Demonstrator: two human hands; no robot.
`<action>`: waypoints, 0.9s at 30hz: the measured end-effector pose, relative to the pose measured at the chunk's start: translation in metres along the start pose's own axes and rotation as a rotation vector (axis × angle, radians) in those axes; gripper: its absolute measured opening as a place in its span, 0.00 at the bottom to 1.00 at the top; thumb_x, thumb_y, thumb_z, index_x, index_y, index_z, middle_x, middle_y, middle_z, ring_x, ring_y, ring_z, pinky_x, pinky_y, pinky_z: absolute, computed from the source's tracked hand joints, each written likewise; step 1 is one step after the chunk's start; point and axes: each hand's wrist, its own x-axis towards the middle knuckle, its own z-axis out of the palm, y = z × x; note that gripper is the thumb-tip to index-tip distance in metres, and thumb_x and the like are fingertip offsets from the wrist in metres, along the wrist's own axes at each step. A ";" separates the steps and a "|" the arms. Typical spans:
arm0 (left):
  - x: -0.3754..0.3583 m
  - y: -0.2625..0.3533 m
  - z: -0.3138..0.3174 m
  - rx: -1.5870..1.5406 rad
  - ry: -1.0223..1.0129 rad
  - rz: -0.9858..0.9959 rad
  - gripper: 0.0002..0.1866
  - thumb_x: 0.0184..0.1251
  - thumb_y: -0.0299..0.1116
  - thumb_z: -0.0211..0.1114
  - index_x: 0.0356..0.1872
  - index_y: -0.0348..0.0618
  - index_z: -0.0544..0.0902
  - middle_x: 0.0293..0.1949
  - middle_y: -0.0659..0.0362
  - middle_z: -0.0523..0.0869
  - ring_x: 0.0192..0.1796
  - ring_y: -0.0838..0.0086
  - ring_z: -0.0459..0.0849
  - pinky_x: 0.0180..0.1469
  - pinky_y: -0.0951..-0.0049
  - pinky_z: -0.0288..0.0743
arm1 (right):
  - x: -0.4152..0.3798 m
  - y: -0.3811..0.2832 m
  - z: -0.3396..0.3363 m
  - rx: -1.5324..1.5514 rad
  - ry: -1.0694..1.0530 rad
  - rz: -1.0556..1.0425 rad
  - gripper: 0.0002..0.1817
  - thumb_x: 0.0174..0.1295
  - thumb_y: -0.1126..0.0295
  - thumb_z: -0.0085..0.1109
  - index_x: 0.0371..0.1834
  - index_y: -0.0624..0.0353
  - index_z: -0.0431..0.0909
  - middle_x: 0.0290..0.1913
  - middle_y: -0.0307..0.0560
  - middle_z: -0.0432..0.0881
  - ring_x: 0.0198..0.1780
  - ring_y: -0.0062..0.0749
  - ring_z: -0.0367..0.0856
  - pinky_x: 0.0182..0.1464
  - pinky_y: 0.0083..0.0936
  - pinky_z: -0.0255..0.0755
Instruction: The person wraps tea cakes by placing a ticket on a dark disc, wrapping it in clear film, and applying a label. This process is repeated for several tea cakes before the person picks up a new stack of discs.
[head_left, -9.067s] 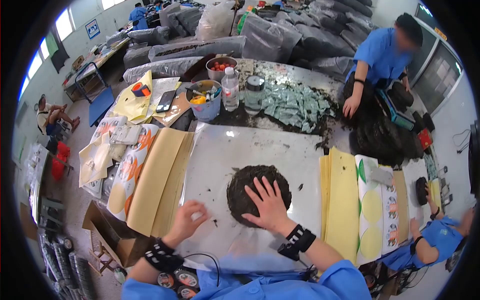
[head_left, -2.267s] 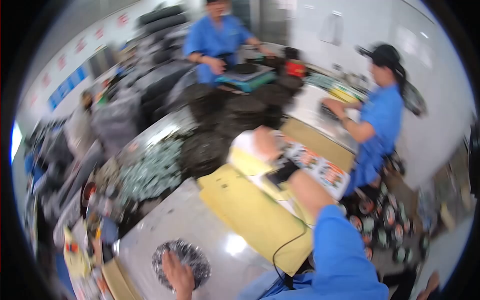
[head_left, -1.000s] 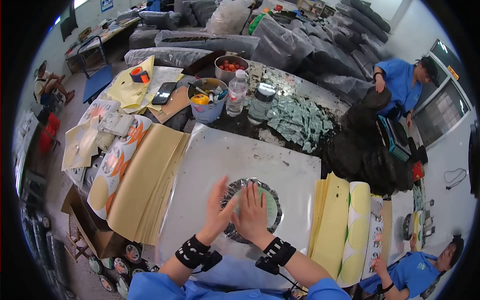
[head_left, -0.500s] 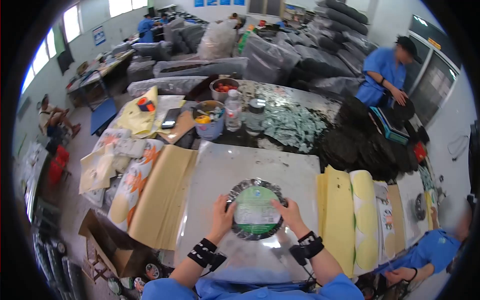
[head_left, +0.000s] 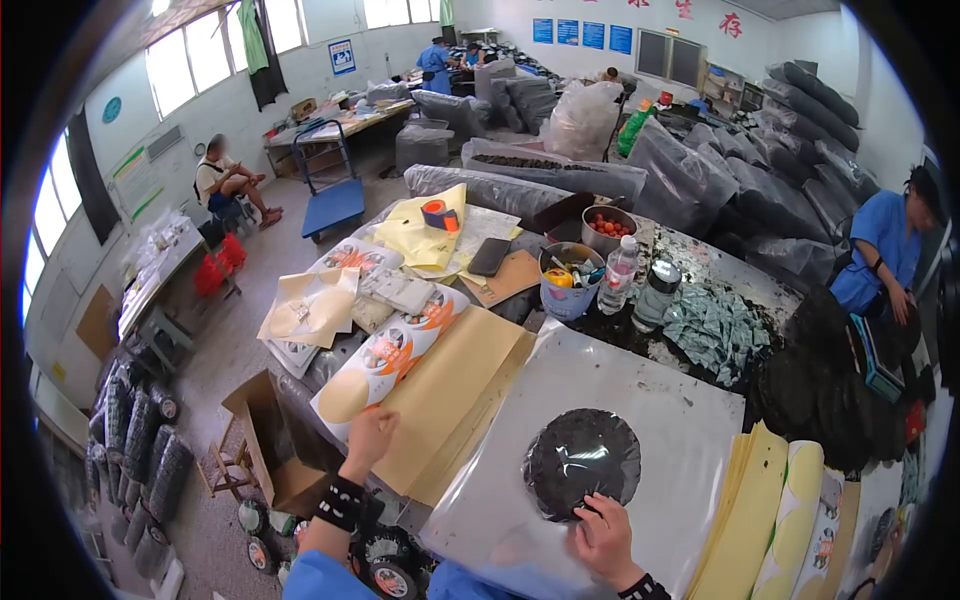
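A round black disc (head_left: 582,465) in shiny clear film lies on the white work board, its dark face up. My right hand (head_left: 603,537) rests at its near edge, fingers loosely stretched and fingertips touching the film. My left hand (head_left: 372,437) is away to the left, at the near edge of a roll of white and orange printed labels (head_left: 395,352), beside the stack of brown paper (head_left: 465,395). Its fingers are curled together; whether they pinch a label is hidden. Dark bands circle both wrists.
Yellow sheets (head_left: 742,495) lie along the board's right side. Beyond the board (head_left: 640,385) stand a bucket (head_left: 566,290), a water bottle (head_left: 617,275), a jar (head_left: 656,297) and crumpled green wrappers (head_left: 718,330). An open carton (head_left: 275,440) is on the left. A co-worker (head_left: 885,250) handles dark discs at right.
The view has swung left. The disc showed a green label between both hands; now its plain dark face is up. My left hand has left it for the label roll; my right stays by it.
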 end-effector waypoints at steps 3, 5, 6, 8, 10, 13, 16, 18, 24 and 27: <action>0.052 0.001 0.000 -0.002 0.331 0.147 0.17 0.60 0.37 0.73 0.49 0.42 0.88 0.50 0.48 0.89 0.51 0.57 0.88 0.54 0.63 0.80 | 0.003 0.001 0.002 -0.005 -0.006 -0.003 0.17 0.51 0.76 0.66 0.46 0.56 0.84 0.53 0.49 0.83 0.60 0.49 0.80 0.65 0.47 0.72; 0.081 0.007 0.010 0.206 0.602 0.424 0.11 0.57 0.36 0.73 0.39 0.42 0.90 0.33 0.51 0.88 0.43 0.54 0.88 0.48 0.58 0.80 | 0.002 -0.001 0.005 -0.048 -0.004 -0.024 0.17 0.51 0.76 0.66 0.46 0.56 0.84 0.53 0.49 0.83 0.61 0.49 0.80 0.66 0.48 0.72; 0.090 0.005 0.014 0.296 0.533 0.359 0.15 0.53 0.37 0.76 0.41 0.41 0.90 0.39 0.51 0.91 0.43 0.55 0.90 0.50 0.61 0.81 | -0.001 -0.001 0.007 -0.082 -0.001 -0.035 0.16 0.51 0.76 0.66 0.46 0.56 0.84 0.54 0.49 0.84 0.62 0.49 0.80 0.66 0.48 0.71; 0.100 0.004 0.016 0.319 0.456 0.246 0.15 0.53 0.37 0.76 0.40 0.41 0.90 0.38 0.51 0.91 0.42 0.56 0.89 0.48 0.60 0.80 | -0.006 0.000 0.009 -0.085 0.005 -0.027 0.18 0.51 0.75 0.66 0.47 0.57 0.84 0.56 0.51 0.83 0.63 0.50 0.79 0.67 0.48 0.70; 0.108 0.006 0.011 0.358 0.365 0.142 0.15 0.53 0.38 0.76 0.39 0.41 0.90 0.37 0.52 0.91 0.40 0.56 0.89 0.46 0.60 0.80 | -0.010 -0.001 0.014 -0.081 0.027 -0.001 0.18 0.51 0.75 0.65 0.49 0.57 0.83 0.59 0.50 0.82 0.65 0.48 0.79 0.67 0.48 0.70; 0.115 -0.003 -0.003 0.333 0.464 0.260 0.10 0.57 0.38 0.72 0.34 0.44 0.90 0.28 0.55 0.88 0.33 0.60 0.88 0.37 0.60 0.79 | -0.012 -0.005 0.018 -0.097 0.037 0.013 0.19 0.52 0.74 0.65 0.50 0.58 0.83 0.60 0.52 0.81 0.66 0.49 0.78 0.69 0.49 0.68; 0.150 -0.051 -0.004 -0.091 0.441 0.019 0.13 0.58 0.41 0.74 0.32 0.41 0.88 0.27 0.53 0.87 0.32 0.63 0.87 0.35 0.63 0.77 | -0.011 -0.008 0.017 -0.088 0.032 0.022 0.20 0.52 0.74 0.65 0.51 0.58 0.82 0.61 0.53 0.81 0.66 0.49 0.77 0.70 0.49 0.67; 0.149 -0.043 -0.005 -0.171 0.346 -0.046 0.15 0.56 0.43 0.76 0.30 0.40 0.87 0.27 0.53 0.87 0.31 0.62 0.86 0.36 0.62 0.77 | -0.011 -0.011 0.014 -0.103 0.022 0.025 0.20 0.52 0.74 0.65 0.51 0.58 0.82 0.61 0.53 0.80 0.67 0.49 0.77 0.70 0.49 0.67; 0.158 -0.032 -0.005 -0.005 0.154 0.157 0.20 0.52 0.44 0.82 0.27 0.37 0.83 0.27 0.57 0.86 0.26 0.67 0.83 0.30 0.65 0.76 | -0.011 -0.018 0.011 -0.137 -0.028 0.034 0.22 0.52 0.73 0.65 0.54 0.60 0.80 0.63 0.54 0.78 0.69 0.50 0.74 0.70 0.49 0.67; 0.183 -0.064 -0.016 -0.471 0.055 -0.148 0.13 0.61 0.40 0.76 0.31 0.40 0.84 0.25 0.61 0.85 0.24 0.69 0.83 0.26 0.68 0.77 | -0.012 -0.016 0.010 -0.125 -0.041 0.041 0.23 0.52 0.73 0.65 0.54 0.60 0.80 0.64 0.55 0.78 0.69 0.50 0.73 0.71 0.50 0.65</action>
